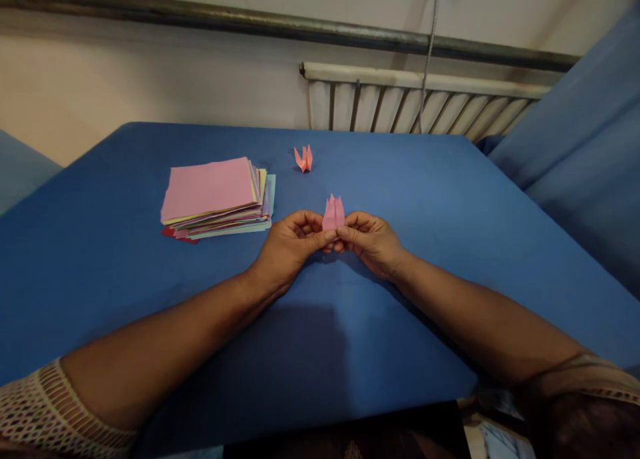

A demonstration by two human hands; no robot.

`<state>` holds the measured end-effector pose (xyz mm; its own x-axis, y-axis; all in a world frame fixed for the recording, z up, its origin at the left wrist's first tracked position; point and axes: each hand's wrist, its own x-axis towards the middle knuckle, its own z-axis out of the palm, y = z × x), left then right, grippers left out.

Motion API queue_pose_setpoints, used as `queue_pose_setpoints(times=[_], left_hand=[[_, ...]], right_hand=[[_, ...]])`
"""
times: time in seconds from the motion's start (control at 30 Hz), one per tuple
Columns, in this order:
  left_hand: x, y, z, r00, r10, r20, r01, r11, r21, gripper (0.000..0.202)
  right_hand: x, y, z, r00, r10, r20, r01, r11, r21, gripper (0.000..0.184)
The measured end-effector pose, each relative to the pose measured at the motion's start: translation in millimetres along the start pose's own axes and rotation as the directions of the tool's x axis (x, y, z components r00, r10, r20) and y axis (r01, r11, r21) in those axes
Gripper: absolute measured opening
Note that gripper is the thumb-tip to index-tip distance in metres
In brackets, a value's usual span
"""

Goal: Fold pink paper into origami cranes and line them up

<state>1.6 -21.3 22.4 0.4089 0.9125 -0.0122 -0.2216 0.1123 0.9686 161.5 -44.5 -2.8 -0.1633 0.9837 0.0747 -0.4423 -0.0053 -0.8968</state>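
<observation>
A small folded pink paper figure with pointed tips stands upright between my two hands, over the middle of the blue table. My left hand pinches its lower left side with thumb and fingers closed. My right hand pinches the lower right side the same way. Both forearms stretch across the table from the near edge.
A stack of coloured paper sheets, pink on top, lies to the left of my hands. A finished orange-pink folded figure sits further back. A radiator and a wall pipe run behind the table.
</observation>
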Motion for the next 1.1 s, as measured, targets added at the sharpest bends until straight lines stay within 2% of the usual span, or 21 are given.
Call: queue_pose_setpoints(times=[0.3, 0.47, 0.57, 0.73, 0.87, 0.97, 1.1], left_hand=[[-1.2, 3.2, -0.9, 0.995, -0.084, 0.045, 0.087, 0.994, -0.073, 0.029], [0.0, 3.6, 0.4, 0.998, -0.057, 0.021, 0.056, 0.998, 0.029, 0.033], [-0.7, 4.5, -0.3, 0.999, -0.041, 0.001, 0.041, 0.997, 0.059, 0.030], [-0.6, 5.7, -5.4, 0.998, -0.056, -0.015, 0.057, 0.994, 0.098, 0.030], [1.2, 3.5, -9.4, 0.997, -0.075, -0.001, 0.074, 0.987, 0.139, 0.032], [2.2, 1.8, -9.4, 0.996, -0.086, 0.030, 0.081, 0.986, 0.145, 0.030], [1.9, 2.3, -5.9, 1.000, -0.013, 0.020, 0.011, 0.995, 0.098, 0.030]], right_hand=[[-4.4, 0.5, 8.9, 0.991, -0.094, -0.094, 0.087, 0.993, -0.075, 0.031], [-4.5, -1.1, 8.9, 0.980, -0.148, -0.131, 0.120, 0.972, -0.201, 0.033], [-4.8, -2.2, 9.5, 0.979, -0.160, -0.125, 0.129, 0.965, -0.226, 0.034], [-3.2, -2.9, 6.7, 0.993, -0.086, -0.082, 0.066, 0.973, -0.221, 0.036], [-1.4, -1.5, 2.9, 0.996, -0.058, -0.074, 0.035, 0.960, -0.278, 0.036], [-1.4, -0.7, 1.9, 0.993, -0.074, -0.087, 0.045, 0.955, -0.293, 0.039], [-3.9, -1.1, 3.8, 0.991, -0.115, -0.069, 0.086, 0.941, -0.327, 0.036]])
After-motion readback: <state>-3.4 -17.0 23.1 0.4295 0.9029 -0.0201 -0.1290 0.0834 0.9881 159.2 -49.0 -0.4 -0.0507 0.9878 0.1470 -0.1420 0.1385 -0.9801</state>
